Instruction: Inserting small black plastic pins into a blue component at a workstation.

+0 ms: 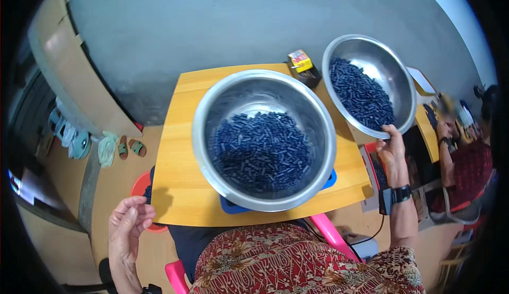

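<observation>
A large steel bowl (201,156) stands in the middle of the wooden table, on something blue (231,206) that shows under its rim. Many short dark blue rod-shaped pieces (262,153) cover its bottom. My right hand (392,148) grips the near rim of a second steel bowl (405,95), thumb over the edge. That bowl tilts at the table's right side, with more dark pieces (360,92) heaped along its left. Left of the table, my left hand (130,220) hangs free with loosely curled, parted fingers, and I see nothing in it.
A yellow box (300,60) sits in a dark holder by the grey wall. Under the table's left edge stands a red basin (139,187) with dark pieces. Sandals (137,147) and a plastic bag (107,150) lie on the floor. Another person (466,169) sits at the right.
</observation>
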`<action>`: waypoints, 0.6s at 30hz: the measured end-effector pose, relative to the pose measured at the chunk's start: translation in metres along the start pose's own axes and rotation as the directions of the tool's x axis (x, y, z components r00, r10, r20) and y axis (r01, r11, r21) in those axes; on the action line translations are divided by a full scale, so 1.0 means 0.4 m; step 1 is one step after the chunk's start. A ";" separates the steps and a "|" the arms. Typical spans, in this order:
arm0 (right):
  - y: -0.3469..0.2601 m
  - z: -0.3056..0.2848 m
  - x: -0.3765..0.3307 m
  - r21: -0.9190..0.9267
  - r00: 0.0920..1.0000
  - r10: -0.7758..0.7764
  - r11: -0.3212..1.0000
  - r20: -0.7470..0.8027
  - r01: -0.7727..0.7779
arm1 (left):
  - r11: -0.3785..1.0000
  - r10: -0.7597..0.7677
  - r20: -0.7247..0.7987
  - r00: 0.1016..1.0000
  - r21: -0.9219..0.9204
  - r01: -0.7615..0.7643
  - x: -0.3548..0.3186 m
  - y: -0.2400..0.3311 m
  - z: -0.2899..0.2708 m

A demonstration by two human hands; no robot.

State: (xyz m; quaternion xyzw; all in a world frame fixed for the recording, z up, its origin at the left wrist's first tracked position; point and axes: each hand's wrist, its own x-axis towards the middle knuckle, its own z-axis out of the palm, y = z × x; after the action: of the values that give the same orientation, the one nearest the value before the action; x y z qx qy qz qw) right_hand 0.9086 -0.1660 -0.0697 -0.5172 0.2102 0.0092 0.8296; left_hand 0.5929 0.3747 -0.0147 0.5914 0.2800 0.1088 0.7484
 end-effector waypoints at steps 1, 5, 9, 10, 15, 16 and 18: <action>0.014 -0.004 0.006 -0.012 0.999 0.014 1.000 -0.042 -0.014 | 0.999 -0.019 0.039 0.999 0.044 0.017 0.000 0.009 0.030; 0.072 -0.054 0.046 0.052 0.992 0.040 0.998 -0.117 -0.034 | 0.986 -0.101 0.165 0.981 0.147 0.077 0.028 0.022 0.125; 0.122 -0.106 0.072 0.114 0.987 0.039 0.993 -0.157 -0.021 | 0.971 -0.147 0.243 0.959 0.220 0.093 0.067 0.012 0.195; 0.134 -0.133 0.094 0.117 0.982 0.040 0.993 -0.184 -0.019 | 0.970 -0.148 0.249 0.957 0.226 0.091 0.076 0.012 0.214; 0.188 -0.216 0.127 0.157 0.964 0.066 0.987 -0.258 -0.025 | 0.944 -0.191 0.327 0.925 0.318 0.082 0.112 0.014 0.298; 0.194 -0.227 0.130 0.180 0.956 0.104 0.982 -0.274 -0.055 | 0.943 -0.191 0.325 0.926 0.323 0.081 0.119 0.016 0.307; 0.231 -0.268 0.150 0.179 0.956 0.126 0.981 -0.266 -0.080 | 0.915 -0.237 0.294 0.926 0.387 0.111 0.132 0.012 0.327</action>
State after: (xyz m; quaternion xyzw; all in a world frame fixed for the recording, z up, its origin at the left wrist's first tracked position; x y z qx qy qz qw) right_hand 0.9053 -0.2275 -0.2103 -0.4309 0.3507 -0.0373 0.8306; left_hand 0.7087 0.2943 -0.0067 0.7016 0.2164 -0.1147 0.6691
